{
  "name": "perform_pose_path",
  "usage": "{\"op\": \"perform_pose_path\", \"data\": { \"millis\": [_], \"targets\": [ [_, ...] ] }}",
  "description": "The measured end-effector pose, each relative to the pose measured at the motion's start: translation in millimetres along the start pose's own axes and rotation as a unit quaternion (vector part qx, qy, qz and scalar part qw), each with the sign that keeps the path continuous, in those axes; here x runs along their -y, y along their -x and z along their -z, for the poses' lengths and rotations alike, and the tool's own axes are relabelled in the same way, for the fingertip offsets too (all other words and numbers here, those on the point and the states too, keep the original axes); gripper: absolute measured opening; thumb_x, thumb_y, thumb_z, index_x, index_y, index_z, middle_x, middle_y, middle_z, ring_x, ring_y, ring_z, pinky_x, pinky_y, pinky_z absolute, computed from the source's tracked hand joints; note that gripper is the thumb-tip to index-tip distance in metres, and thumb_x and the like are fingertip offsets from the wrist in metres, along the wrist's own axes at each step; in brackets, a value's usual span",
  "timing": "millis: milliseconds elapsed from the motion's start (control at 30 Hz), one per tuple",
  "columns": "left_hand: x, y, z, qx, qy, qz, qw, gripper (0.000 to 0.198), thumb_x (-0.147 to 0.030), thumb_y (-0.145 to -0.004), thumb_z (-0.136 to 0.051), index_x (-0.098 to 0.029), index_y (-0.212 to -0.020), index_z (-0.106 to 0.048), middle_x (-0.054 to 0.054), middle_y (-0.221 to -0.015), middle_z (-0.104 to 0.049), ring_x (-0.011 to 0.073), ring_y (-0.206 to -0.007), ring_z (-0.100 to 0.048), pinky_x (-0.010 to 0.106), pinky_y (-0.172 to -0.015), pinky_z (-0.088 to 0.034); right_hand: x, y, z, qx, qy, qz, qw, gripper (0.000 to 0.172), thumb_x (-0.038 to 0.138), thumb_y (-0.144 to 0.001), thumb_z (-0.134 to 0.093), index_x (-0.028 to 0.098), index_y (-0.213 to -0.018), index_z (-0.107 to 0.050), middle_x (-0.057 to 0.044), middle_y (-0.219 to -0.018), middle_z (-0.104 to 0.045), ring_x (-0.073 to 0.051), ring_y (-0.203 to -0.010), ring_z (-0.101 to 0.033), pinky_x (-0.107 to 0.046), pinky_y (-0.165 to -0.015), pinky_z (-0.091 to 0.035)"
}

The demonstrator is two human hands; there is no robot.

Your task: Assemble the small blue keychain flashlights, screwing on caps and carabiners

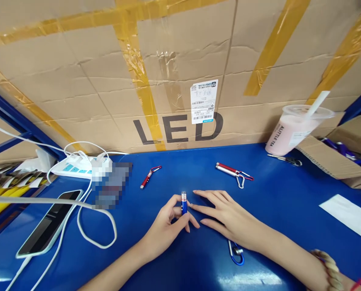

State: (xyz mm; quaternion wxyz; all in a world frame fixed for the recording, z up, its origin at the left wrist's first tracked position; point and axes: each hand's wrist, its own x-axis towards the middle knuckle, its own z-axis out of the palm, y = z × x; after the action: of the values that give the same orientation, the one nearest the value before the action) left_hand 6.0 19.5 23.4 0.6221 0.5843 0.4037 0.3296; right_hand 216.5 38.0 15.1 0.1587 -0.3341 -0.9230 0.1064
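Note:
My left hand (167, 224) pinches a small blue keychain flashlight (184, 203) and holds it upright on the blue table (274, 198). My right hand (225, 218) lies beside it, fingers stretched out flat and pointing left, their tips close to the flashlight. A blue carabiner clip (236, 254) shows under my right wrist. Farther back lie a small red keychain flashlight (149, 176) and a red and silver one (233, 171) with a clip.
A taped cardboard box (174, 72) marked LED walls off the back. A pink drink cup (291, 129) with a straw and an open carton (340, 155) sit at right. A phone (48, 228), white cables and a power strip (81, 166) lie at left. White paper (348, 216) is at right.

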Motion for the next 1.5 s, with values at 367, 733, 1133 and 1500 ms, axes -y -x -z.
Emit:
{"op": "perform_pose_path", "data": {
  "millis": [367,733,1133,1500],
  "targets": [
    [7.8,5.5,-5.8,-0.046,-0.072,-0.006,0.996,0.009,-0.027,-0.094,-0.039,-0.02,-0.09,-0.035,0.004,-0.091,-0.06,0.0125,-0.075,-0.049,0.028,-0.075,-0.039,-12.9,-1.0,-3.9,-0.101,0.04,0.0,0.994,0.016,0.024,-0.092,-0.052,0.024,-0.091,-0.068,-0.004,-0.122,-0.052,-0.022,-0.105,-0.051,-0.037,-0.084,-0.042],
    [-2.2,9.6,-9.1,-0.038,-0.162,-0.027,0.986,0.029,-0.041,-0.097,-0.03,-0.019,-0.08,-0.038,0.001,-0.081,-0.039,0.0139,-0.071,-0.033,0.026,-0.065,-0.031,-11.4,-2.1,-2.5,-0.125,0.044,0.013,0.991,0.026,0.026,-0.096,-0.045,0.022,-0.087,-0.07,-0.004,-0.115,-0.057,-0.018,-0.098,-0.054,-0.034,-0.081,-0.039],
    [6.7,11.1,-10.2,-0.002,-0.223,-0.09,0.971,0.024,-0.03,-0.099,-0.026,-0.019,-0.088,-0.044,0.0,-0.078,-0.044,0.013,-0.07,-0.04,0.024,-0.067,-0.033,17.7,0.9,5.3,-0.325,-0.033,0.051,0.944,0.014,0.023,-0.09,-0.057,0.021,-0.089,-0.071,-0.006,-0.095,-0.061,-0.013,-0.081,-0.057,-0.026,-0.068,-0.05],
    [4.5,13.3,-11.9,0.013,-0.224,-0.093,0.97,0.022,-0.027,-0.098,-0.031,-0.018,-0.088,-0.048,-0.001,-0.073,-0.046,0.0115,-0.065,-0.042,0.022,-0.064,-0.033,21.0,-2.6,3.5,-0.28,-0.196,0.037,0.939,0.014,0.022,-0.09,-0.057,0.018,-0.088,-0.07,-0.006,-0.089,-0.058,-0.01,-0.075,-0.056,-0.02,-0.064,-0.051]
  ]
}}
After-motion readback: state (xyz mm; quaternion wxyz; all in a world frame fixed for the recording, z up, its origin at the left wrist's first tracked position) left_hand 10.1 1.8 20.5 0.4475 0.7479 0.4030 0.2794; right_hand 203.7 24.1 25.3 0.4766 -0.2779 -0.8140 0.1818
